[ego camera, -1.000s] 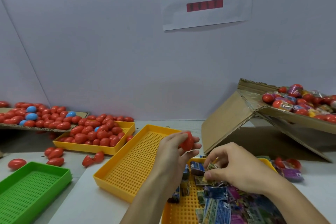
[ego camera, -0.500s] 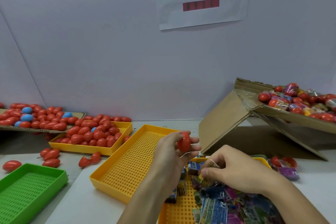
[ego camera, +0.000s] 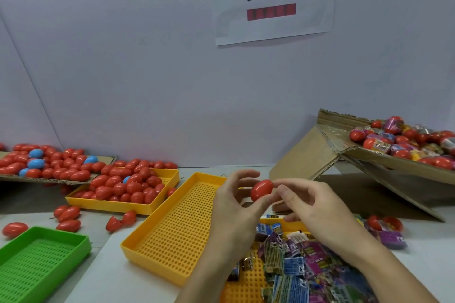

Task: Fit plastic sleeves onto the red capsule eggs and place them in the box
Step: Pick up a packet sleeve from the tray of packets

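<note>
My left hand holds a bare red capsule egg at its fingertips, above the trays. My right hand is right beside it, thumb and forefinger closed on the egg's right end; no sleeve shows in that hand. Below both hands, a pile of printed plastic sleeves lies in a yellow tray. At the right stands the tilted cardboard box, which holds several sleeved eggs.
An empty yellow tray lies left of my hands, and a green tray sits at the lower left. Red and blue eggs fill another yellow tray and a cardboard sheet. Loose eggs lie between them.
My right hand has lifted off the sleeve pile and come up to the egg. My left hand has turned the egg so it lies sideways.
</note>
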`<state>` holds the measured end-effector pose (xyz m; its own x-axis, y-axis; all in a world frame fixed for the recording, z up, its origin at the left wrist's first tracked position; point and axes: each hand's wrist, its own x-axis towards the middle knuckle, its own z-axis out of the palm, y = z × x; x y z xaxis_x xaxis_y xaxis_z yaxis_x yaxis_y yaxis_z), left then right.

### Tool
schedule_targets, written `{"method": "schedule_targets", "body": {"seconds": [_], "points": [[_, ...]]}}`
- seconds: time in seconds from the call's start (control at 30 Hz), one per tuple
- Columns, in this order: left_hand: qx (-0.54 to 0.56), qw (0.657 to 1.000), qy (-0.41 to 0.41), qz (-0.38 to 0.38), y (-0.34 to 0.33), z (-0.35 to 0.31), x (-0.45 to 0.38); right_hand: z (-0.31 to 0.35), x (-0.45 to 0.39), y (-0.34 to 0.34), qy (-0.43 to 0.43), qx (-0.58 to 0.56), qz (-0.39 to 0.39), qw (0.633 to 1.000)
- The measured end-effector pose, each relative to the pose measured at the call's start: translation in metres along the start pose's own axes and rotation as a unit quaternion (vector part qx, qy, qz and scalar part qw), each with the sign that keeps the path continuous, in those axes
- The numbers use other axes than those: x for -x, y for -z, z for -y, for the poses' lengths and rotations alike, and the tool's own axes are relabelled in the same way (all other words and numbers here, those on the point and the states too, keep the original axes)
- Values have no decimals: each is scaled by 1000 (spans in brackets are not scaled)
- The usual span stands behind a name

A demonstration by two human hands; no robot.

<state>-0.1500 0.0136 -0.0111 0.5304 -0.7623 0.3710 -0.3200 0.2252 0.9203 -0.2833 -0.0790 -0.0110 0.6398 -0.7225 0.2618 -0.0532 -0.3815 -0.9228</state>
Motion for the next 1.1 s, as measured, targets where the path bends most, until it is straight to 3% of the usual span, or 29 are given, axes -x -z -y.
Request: {"method": "schedule_targets", "body": {"seconds": [0.27,0.33,0.4,0.53,0.63,0.77,0.9,1.1], "points": [[-111,986,-127,-4,-4,0,2,4,1,-11,22,-63,-75,995],[-33,996,-84,5,-5,-2,2,6,0,-11,25,-78,-88,993],[101,995,12,-11,-5,-3,0,5,0,-9,23,-81,-94,992],[266,950,143,-75,2,-5,-6,5,1,-2,4,99,-37,994],[286,938,172,-96,4,-4,-7,7,7,-3,-37,280,40,959],[272,941,183,-89,2,-3,-7,15,14,-18,-130,371,127,911],[264,943,185,-80,0,-3,-6,25,17,-37,-140,475,149,856],[340,915,206,-67,3,-7,-4,26,15,-32,-155,394,179,888]]}}
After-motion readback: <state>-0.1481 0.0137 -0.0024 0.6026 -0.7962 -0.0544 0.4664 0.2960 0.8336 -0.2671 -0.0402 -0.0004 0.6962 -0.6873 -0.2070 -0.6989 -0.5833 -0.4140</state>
